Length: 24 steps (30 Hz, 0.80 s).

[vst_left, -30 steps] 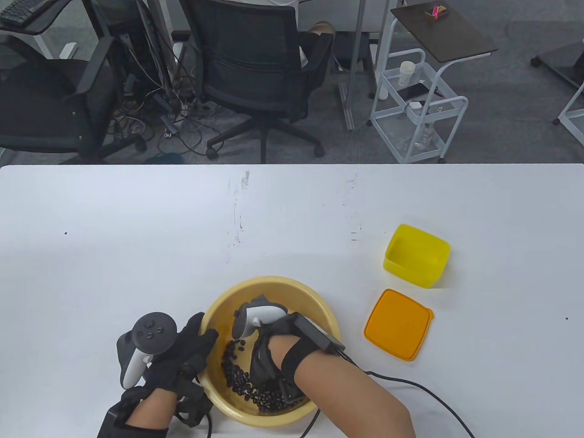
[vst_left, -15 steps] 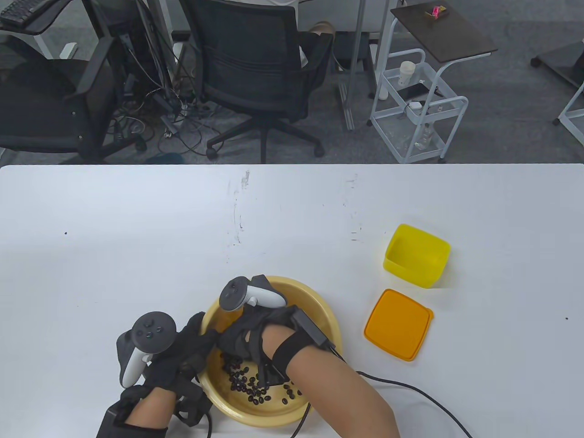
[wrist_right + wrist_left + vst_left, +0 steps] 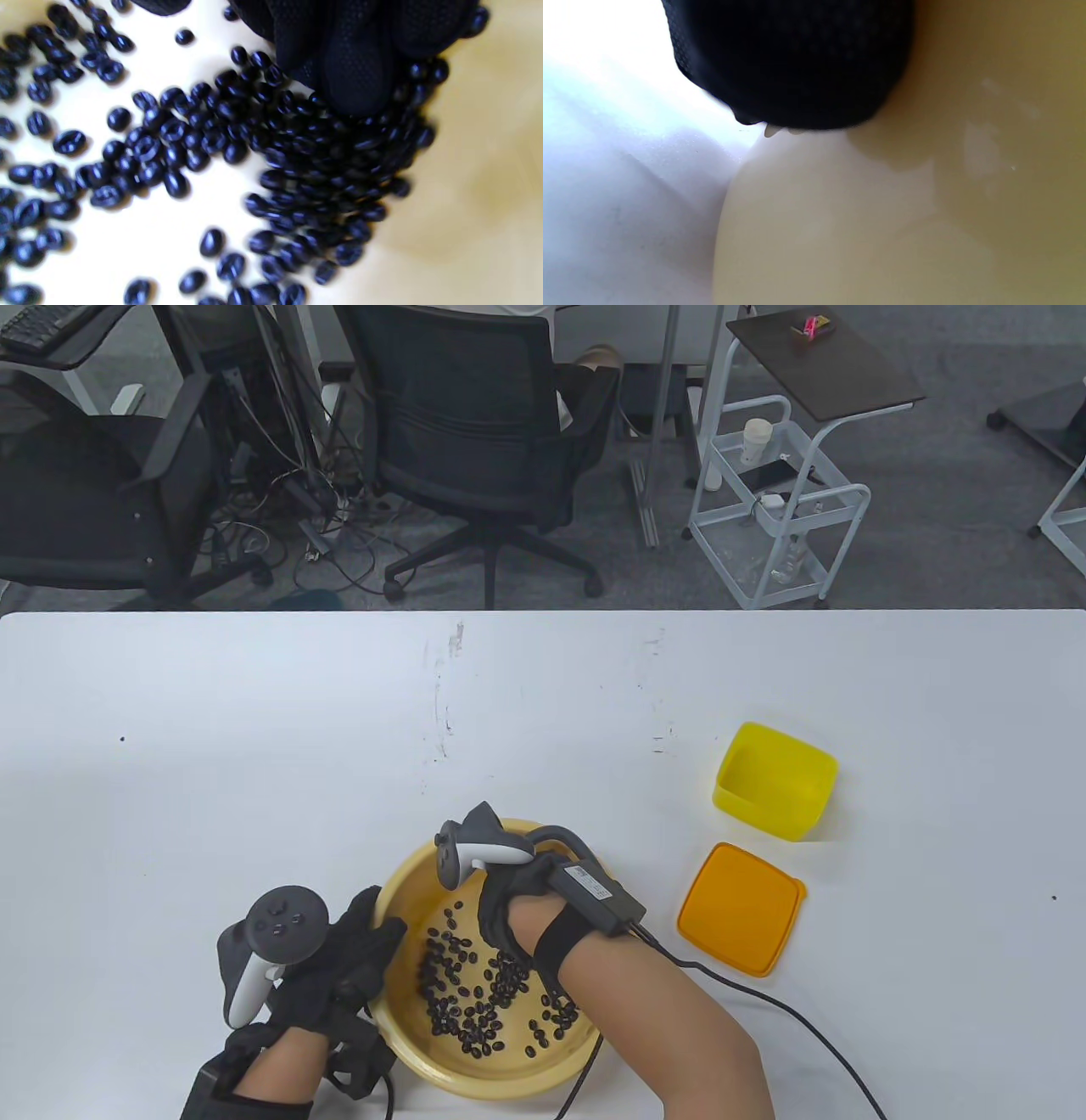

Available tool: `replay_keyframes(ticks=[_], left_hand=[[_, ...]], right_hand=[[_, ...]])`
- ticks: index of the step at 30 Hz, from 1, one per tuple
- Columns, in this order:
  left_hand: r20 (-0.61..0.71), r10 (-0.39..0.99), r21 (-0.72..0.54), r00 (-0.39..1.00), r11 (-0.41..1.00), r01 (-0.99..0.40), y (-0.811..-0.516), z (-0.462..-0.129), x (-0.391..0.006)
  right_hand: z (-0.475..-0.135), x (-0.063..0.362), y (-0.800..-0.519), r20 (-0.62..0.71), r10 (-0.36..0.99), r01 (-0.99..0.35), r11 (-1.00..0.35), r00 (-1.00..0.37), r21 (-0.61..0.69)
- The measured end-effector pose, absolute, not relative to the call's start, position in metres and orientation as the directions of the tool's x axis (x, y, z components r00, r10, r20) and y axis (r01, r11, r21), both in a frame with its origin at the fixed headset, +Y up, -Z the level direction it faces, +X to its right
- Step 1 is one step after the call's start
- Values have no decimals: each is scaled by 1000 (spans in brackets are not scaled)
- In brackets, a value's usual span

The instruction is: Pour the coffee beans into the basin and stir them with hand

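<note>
The yellow basin [image 3: 594, 891] stands near the table's front edge with dark coffee beans [image 3: 462, 988] scattered over its floor. My right hand [image 3: 506, 937] reaches down into the basin, and its relaxed fingers [image 3: 356, 63] touch a dense patch of beans [image 3: 322, 169]. At the basin's left rim, my left hand [image 3: 361, 942] holds on with its thumb over the edge. In the left wrist view only the dark glove [image 3: 797, 63] shows, against the basin's outer wall [image 3: 882, 212]. The fingers of the left hand are hidden there.
An empty yellow box [image 3: 774, 780] sits to the right of the basin, with its orange lid [image 3: 741, 909] lying flat in front of it. A black cable [image 3: 789, 1027] trails from my right wrist across the table. Office chairs and a cart stand beyond the far edge.
My right hand swept from the basin's left side toward its middle and right. The beans spread from a pile across the floor. The left hand stayed on the rim.
</note>
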<state>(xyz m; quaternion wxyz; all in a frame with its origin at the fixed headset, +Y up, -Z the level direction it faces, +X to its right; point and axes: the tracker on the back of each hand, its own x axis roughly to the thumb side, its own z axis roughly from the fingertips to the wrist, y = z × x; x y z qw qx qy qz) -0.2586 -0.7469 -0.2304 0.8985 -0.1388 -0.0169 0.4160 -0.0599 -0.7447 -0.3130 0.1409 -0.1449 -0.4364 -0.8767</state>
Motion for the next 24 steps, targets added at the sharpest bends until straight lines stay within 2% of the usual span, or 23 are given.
replay_keyframes(ticks=[6,10,17,20,24], left_hand=[[-86,751,-263,655,617,-742,-747,-230,-259],[-85,748,-260,658,621,-740,-747,-230,-258],[-83,745,-258,662,626,-736,-747,-230,-258],[-75,752,-264,654,618,-741,-748,-231,-258],[-75,749,-264,659,622,-737,-748,-231,-258]], right_hand=[[-291,-58,-760,416,-134,431,-438,-899,789],[-274,-62,-773,344,34,325,-255,-938,911],[-260,-82,-780,127,424,108,-69,-897,992],[-267,-90,-776,62,525,32,-66,-849,997],[-281,-94,-770,11,587,-66,-110,-809,992]])
